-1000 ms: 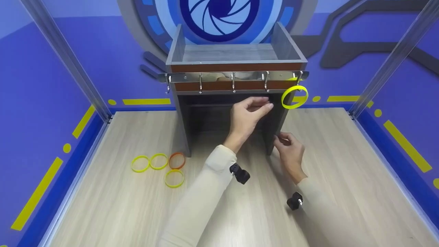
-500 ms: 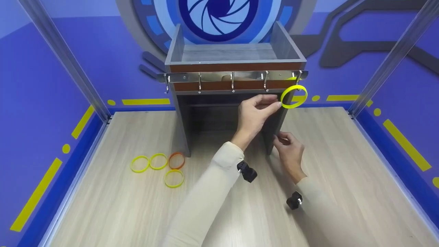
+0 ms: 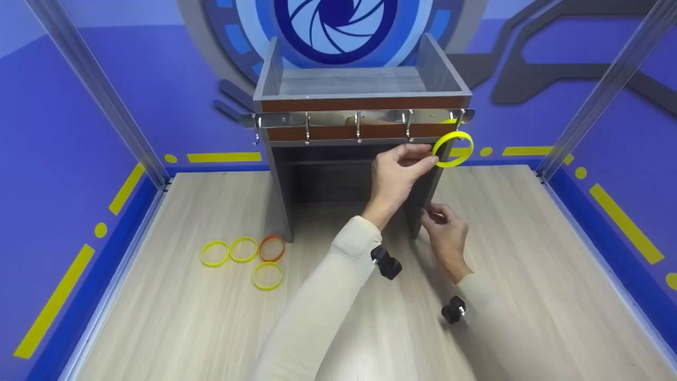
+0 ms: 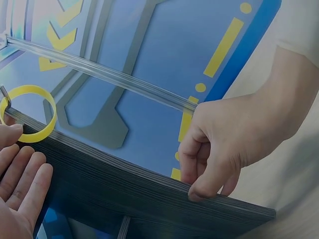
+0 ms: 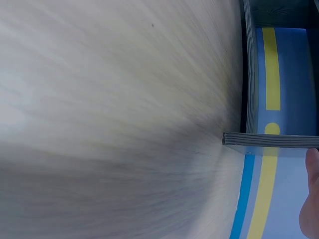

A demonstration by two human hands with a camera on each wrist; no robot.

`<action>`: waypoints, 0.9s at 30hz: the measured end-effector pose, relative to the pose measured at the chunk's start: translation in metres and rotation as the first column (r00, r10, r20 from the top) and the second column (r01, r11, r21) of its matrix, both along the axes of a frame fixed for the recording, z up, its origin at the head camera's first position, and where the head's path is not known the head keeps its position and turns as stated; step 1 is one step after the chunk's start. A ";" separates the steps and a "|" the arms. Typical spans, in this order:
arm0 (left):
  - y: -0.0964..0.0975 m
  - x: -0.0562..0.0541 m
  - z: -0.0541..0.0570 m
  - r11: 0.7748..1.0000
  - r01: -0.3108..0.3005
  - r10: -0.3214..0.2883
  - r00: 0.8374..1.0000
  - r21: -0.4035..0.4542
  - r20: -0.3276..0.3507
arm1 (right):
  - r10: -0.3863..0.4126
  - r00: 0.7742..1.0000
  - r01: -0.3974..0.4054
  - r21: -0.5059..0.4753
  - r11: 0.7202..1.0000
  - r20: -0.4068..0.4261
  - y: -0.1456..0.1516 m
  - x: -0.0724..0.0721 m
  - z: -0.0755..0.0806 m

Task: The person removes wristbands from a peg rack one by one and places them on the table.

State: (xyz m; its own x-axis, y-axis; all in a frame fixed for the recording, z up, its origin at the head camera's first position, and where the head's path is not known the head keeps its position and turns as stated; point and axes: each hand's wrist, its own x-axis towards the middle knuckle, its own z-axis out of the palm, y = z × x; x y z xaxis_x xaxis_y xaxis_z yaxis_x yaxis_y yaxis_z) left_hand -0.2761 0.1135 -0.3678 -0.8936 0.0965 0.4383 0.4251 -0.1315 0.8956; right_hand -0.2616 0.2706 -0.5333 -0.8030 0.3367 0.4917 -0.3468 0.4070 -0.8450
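A yellow ring hangs from the rightmost hook of the metal hook rail. My left hand is at its left edge, thumb and index fingertip pinching the band. In the left wrist view, the thumb overlaps the lower left of the ring, while the other fingers extend below. Lower down, my right hand grips the front edge of the grey wooden stand's right side panel. Only one finger of the right hand shows in the right wrist view, against the panel.
On the wooden table to the left lie several loose rings, including a yellow ring and an orange ring. The stand's open top tray sits above the rail. Blue patterned walls enclose the table.
My left hand has moved right, from in front of the stand's opening up to the hanging yellow ring. The right hand stays on the side panel, and the rings have not moved.
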 end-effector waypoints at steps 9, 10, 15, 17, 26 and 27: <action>0.004 -0.002 0.001 0.999 -0.005 0.005 1.000 -0.035 0.004 | -0.014 1.000 0.014 0.004 1.000 0.012 -0.001 0.000 0.000; 0.004 -0.002 0.001 0.999 -0.004 0.004 1.000 -0.034 0.006 | -0.016 1.000 0.016 0.003 1.000 0.011 -0.001 0.000 0.000; 0.005 0.000 0.003 0.999 0.027 -0.029 0.999 0.042 0.046 | -0.023 1.000 0.023 -0.003 1.000 0.009 -0.002 0.000 -0.001; 0.006 0.001 0.005 0.993 0.046 -0.054 0.996 0.107 0.074 | -0.022 1.000 0.022 -0.009 1.000 0.010 -0.002 0.000 -0.001; 0.010 0.005 0.014 0.942 0.069 -0.127 0.979 0.329 0.161 | -0.002 1.000 0.004 -0.061 0.998 0.026 -0.003 0.001 0.000; 0.010 0.006 0.015 0.937 0.068 -0.131 0.978 0.343 0.164 | 0.000 1.000 0.002 -0.064 0.998 0.026 -0.003 0.001 0.000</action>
